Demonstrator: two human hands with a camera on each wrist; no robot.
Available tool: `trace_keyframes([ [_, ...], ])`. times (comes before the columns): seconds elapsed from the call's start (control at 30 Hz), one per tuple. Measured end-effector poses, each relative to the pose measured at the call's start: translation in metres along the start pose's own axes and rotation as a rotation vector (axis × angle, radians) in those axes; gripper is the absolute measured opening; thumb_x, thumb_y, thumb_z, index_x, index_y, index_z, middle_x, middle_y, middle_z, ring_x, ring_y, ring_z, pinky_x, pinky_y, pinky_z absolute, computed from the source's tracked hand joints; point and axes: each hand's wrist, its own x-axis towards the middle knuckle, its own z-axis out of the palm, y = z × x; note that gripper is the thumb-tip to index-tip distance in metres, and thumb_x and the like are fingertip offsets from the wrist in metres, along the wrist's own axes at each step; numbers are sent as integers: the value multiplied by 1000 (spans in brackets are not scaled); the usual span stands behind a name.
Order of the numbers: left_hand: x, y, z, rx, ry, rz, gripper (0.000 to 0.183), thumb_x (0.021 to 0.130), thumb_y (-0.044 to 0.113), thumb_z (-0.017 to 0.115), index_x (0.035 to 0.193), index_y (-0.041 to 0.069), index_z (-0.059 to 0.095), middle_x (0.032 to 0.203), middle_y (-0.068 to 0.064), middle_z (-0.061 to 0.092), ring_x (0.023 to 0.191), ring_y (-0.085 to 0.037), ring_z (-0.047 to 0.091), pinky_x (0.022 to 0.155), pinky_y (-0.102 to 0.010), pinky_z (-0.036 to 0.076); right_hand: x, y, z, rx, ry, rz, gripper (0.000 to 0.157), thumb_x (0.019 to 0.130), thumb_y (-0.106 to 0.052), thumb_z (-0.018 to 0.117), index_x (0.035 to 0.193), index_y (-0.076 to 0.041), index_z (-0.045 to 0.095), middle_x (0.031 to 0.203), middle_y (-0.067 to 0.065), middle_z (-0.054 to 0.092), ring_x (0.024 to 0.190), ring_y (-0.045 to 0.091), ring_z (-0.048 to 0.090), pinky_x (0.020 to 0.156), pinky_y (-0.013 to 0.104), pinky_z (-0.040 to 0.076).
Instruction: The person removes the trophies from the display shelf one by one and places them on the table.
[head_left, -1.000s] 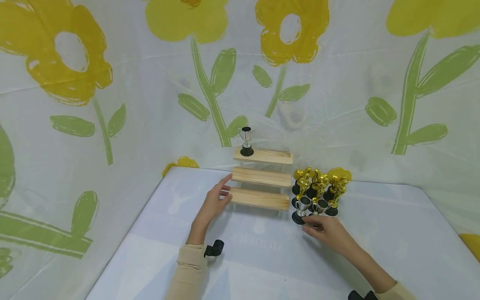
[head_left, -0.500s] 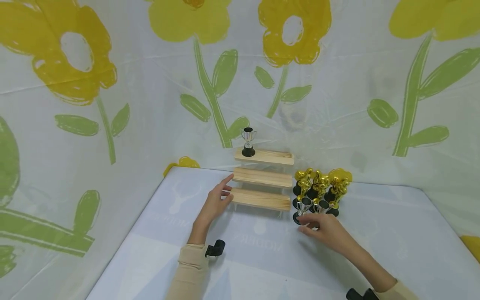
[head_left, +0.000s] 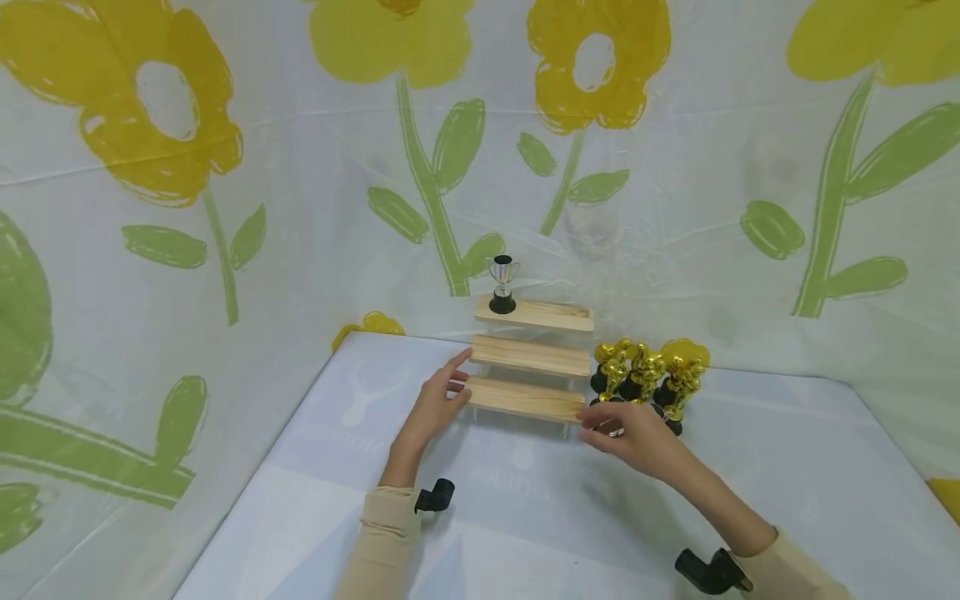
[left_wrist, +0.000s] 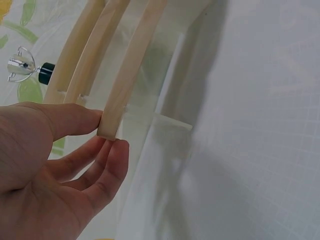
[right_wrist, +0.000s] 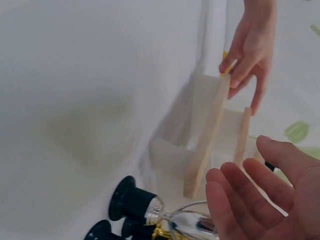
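Note:
A three-tier wooden shelf point(head_left: 525, 398) stands at the back of the table. My left hand point(head_left: 431, 407) is at its left side; in the left wrist view, thumb and fingers pinch the end of the lowest board point(left_wrist: 122, 85). Near that board's right end hovers my right hand point(head_left: 637, 433), fingers loosely bent, holding nothing. Below it in the right wrist view lies a silver trophy cup point(right_wrist: 192, 220) with a black base, partly hidden by the fingers. Another silver trophy cup point(head_left: 502, 287) stands upright on the top tier, toward the left.
Several gold figure trophies point(head_left: 678, 383) on black bases stand close together right of the shelf, partly behind my right hand. A white cloth wall point(head_left: 675, 192) printed with yellow flowers rises behind and left of the pale table point(head_left: 510, 533).
My right hand has moved left and slightly up, from beside the front silver trophy cups to the shelf's right end. The left hand keeps its place at the shelf.

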Motion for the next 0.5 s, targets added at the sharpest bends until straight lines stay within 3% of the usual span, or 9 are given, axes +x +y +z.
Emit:
trace_keyframes([
  [0.33,0,0,1,8,-1,-16,68,91,2,63,151,25,39,121,-19,62,106,-31,65,88,-43,57,35,-16,-13,-28,2,-23,24,90,-23,70,108,-7,73,97,6,75,78,13,72,65,19,57],
  [0.5,1,1,1,-1,-7,-35,69,92,2,63,151,27,39,122,-18,62,107,-31,65,90,-44,56,59,-24,-20,-9,8,10,25,90,-23,70,108,-5,73,101,10,75,85,20,73,70,26,60],
])
